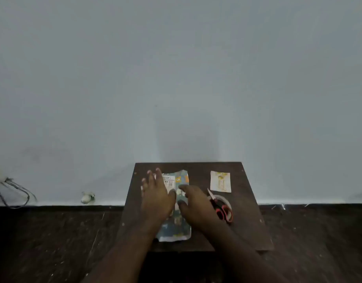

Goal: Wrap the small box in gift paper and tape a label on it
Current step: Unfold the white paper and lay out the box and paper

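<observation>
A small box (168, 181) with printed text lies on a small dark wooden table (247, 221), partly covered by patterned blue gift paper (181, 227). My left hand (155, 195) lies flat with spread fingers over the left side of the box and paper. My right hand (193, 205) presses on the paper's right part with its fingers bent slightly down. A cream label (220, 181) lies at the table's back right. Red-handled scissors (221, 207) lie across a roll of clear tape (227, 201) just right of my right hand.
The table stands against a pale wall (176, 78) on a dark wooden floor (43, 242). A cable (14, 193) and a small white object (87, 197) lie along the wall's base at the left.
</observation>
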Available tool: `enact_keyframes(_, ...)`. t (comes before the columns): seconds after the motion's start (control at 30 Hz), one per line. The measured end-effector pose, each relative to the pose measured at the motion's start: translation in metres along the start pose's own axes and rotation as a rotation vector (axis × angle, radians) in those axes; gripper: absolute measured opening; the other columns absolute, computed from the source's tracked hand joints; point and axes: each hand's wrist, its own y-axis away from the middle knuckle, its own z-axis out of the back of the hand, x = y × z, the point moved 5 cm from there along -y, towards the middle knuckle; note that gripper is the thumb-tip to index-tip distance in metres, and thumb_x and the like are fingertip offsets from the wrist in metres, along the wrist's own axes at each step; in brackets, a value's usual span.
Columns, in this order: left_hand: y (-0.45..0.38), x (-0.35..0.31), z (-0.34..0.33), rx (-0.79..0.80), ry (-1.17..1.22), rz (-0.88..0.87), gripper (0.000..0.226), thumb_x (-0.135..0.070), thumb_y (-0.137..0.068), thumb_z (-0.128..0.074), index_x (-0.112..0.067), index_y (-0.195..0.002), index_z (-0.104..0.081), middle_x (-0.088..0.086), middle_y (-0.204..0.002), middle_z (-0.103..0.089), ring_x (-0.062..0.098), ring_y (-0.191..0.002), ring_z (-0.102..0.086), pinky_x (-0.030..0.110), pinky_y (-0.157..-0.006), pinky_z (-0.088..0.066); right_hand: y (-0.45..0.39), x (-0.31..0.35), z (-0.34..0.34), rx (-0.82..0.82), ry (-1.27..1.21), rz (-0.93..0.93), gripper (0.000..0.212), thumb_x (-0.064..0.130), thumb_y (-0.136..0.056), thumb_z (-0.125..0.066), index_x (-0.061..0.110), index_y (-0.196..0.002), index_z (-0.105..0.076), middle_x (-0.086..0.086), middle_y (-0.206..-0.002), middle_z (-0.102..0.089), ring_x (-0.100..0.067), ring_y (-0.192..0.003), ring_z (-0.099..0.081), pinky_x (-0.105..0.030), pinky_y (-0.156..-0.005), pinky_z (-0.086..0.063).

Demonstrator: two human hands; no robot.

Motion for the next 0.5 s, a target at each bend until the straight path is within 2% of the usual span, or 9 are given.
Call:
enact_keyframes(0.13, 0.043, 0.027, -0.013, 0.054, 0.226, 0.104, 0.085, -0.034, -0.097, -0.059, -0.014, -0.160, -0.005, 0.015, -0.168, 0.002, 0.033, -0.152, -0.021, 0.042, -0.119, -0.028, 0.041, 0.005, -0.034, 0.073, -0.035, -0.011, 0.045, 0.015, -0.094, -0.057, 0.013, -0.139, -0.054, -0.007, -0.137, -0.060, -0.024, -0.124, -0.056, -0.025, -0.098, -0.040)
enact_keyframes(0.2, 0.068, 0.037, -0.017, 0.091, 0.276, 0.077, 0.089, -0.034, -0.095, -0.063, -0.015, -0.161, -0.006, 0.014, -0.168, -0.001, 0.029, -0.150, -0.027, 0.038, -0.116, -0.034, 0.064, 0.006, -0.045, 0.131, -0.043, -0.080, 0.052, 0.016, -0.094, -0.059, 0.011, -0.145, -0.047, -0.007, -0.145, -0.054, -0.023, -0.132, -0.050, -0.025, -0.104, -0.036)
enact_keyframes(0.27, 0.080, 0.044, -0.014, 0.101, 0.367, 0.046, 0.091, -0.028, -0.092, -0.068, -0.019, -0.160, -0.008, 0.012, -0.163, -0.024, 0.023, -0.141, -0.041, 0.030, -0.109, -0.042, 0.077, 0.010, -0.045, 0.185, -0.048, -0.109, 0.064, 0.016, -0.092, -0.060, 0.013, -0.152, -0.038, -0.006, -0.153, -0.046, -0.022, -0.140, -0.043, -0.026, -0.110, -0.033)
enact_keyframes(0.33, 0.083, 0.048, -0.011, 0.142, 0.431, 0.053, 0.090, -0.017, -0.092, -0.068, -0.020, -0.161, -0.010, 0.002, -0.153, -0.042, 0.012, -0.127, -0.050, 0.015, -0.095, -0.041, 0.079, 0.009, -0.043, 0.197, -0.083, -0.156, 0.069, 0.017, -0.090, -0.061, 0.016, -0.153, -0.035, -0.004, -0.153, -0.046, -0.021, -0.139, -0.045, -0.029, -0.113, -0.035)
enact_keyframes(0.4, 0.087, 0.047, -0.007, 0.179, 0.414, 0.056, 0.089, -0.014, -0.094, -0.066, -0.023, -0.161, -0.008, 0.001, -0.151, -0.046, 0.013, -0.126, -0.052, 0.016, -0.093, -0.037, 0.077, 0.009, -0.038, 0.197, -0.116, -0.193, 0.072, 0.017, -0.087, -0.064, 0.018, -0.153, -0.036, -0.002, -0.151, -0.049, -0.020, -0.134, -0.050, -0.033, -0.112, -0.040)
enact_keyframes(0.5, 0.084, 0.051, -0.007, 0.194, 0.383, 0.056, 0.090, -0.016, -0.096, -0.063, -0.026, -0.161, -0.003, 0.002, -0.155, -0.044, 0.019, -0.134, -0.050, 0.027, -0.103, -0.039, 0.068, 0.008, -0.037, 0.217, -0.124, -0.199, 0.073, 0.014, -0.086, -0.065, 0.020, -0.153, -0.037, -0.001, -0.150, -0.049, -0.019, -0.133, -0.051, -0.031, -0.109, -0.042)
